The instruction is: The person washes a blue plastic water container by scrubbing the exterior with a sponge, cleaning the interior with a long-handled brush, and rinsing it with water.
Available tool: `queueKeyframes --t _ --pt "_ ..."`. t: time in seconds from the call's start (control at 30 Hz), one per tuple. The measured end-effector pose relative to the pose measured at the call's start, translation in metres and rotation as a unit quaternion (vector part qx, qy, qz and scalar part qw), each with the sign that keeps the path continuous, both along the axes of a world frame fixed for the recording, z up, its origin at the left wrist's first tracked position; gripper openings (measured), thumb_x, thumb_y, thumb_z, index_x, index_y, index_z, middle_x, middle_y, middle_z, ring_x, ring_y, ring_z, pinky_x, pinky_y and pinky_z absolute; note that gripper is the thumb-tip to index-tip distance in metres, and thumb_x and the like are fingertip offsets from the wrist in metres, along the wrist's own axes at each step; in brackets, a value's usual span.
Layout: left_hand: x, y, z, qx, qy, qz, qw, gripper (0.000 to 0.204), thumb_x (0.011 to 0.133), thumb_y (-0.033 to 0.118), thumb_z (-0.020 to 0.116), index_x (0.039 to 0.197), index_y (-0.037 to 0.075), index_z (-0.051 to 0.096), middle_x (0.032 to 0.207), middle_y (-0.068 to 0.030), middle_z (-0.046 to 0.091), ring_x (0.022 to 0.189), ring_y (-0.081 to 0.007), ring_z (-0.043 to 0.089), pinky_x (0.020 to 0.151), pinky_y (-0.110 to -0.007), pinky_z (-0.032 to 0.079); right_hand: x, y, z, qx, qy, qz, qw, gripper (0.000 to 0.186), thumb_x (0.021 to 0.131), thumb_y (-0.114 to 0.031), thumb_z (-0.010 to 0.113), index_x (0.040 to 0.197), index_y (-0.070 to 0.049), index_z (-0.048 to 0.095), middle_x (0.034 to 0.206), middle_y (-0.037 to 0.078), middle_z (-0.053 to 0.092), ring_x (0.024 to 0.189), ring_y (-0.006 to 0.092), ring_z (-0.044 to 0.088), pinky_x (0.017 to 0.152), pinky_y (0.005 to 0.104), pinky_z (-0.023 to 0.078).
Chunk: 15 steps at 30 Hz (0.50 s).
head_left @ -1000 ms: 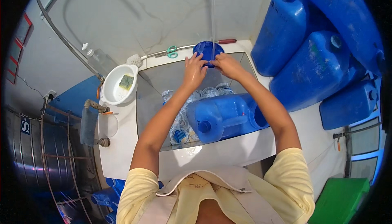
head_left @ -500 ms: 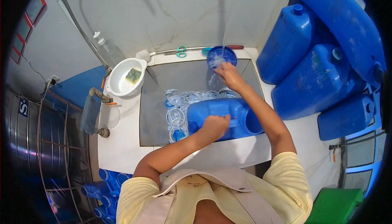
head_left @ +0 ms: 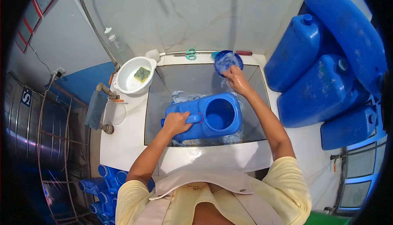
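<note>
Left hand [head_left: 177, 123] holds jug [head_left: 199, 105], right hand [head_left: 238, 80] apparently a lid [head_left: 221, 63]

A white plastic basin [head_left: 129, 74] holds a green-and-yellow scouring sponge [head_left: 142, 74], with a clear pump bottle [head_left: 119, 46] standing just behind the basin. Right of it I see teal-handled scissors [head_left: 190, 54] and, farther off, big blue jerrycans [head_left: 294, 55]; left of it, a steel tank [head_left: 37, 132].
</note>
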<state>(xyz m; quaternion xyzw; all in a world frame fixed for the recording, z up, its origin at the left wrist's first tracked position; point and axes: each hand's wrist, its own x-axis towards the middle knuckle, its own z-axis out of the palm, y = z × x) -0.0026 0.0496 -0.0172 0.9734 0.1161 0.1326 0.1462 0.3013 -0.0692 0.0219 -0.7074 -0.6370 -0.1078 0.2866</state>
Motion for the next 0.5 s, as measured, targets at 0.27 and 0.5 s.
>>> queueKeyframes --t 0.27,0.5 --pt "-0.002 0.005 -0.004 0.022 0.009 -0.04 0.999 0.023 0.068 0.029 0.063 0.073 0.008 0.054 0.061 -0.0117 0.06 0.056 -0.0304 0.06 0.051 -0.042 0.047 0.024 0.019 -0.018 0.014 0.108 -0.033 0.994 0.025 0.075 -0.007 0.057 0.099 -0.001 0.063 0.077 0.012 0.055 0.076 0.0268 0.054 0.069 0.0376 0.042" --pt "0.0 0.003 0.001 0.033 -0.002 -0.064 0.997 0.021 0.071 0.028 0.061 0.071 0.009 0.054 0.059 -0.0126 0.06 0.055 -0.031 0.06 0.05 -0.043 0.047 0.034 0.048 -0.03 -0.11 0.339 -0.129 0.925 0.041 0.074 -0.027 0.065 0.104 0.0 0.06 0.09 0.015 0.064 0.086 0.0253 0.061 0.079 0.0348 0.047"
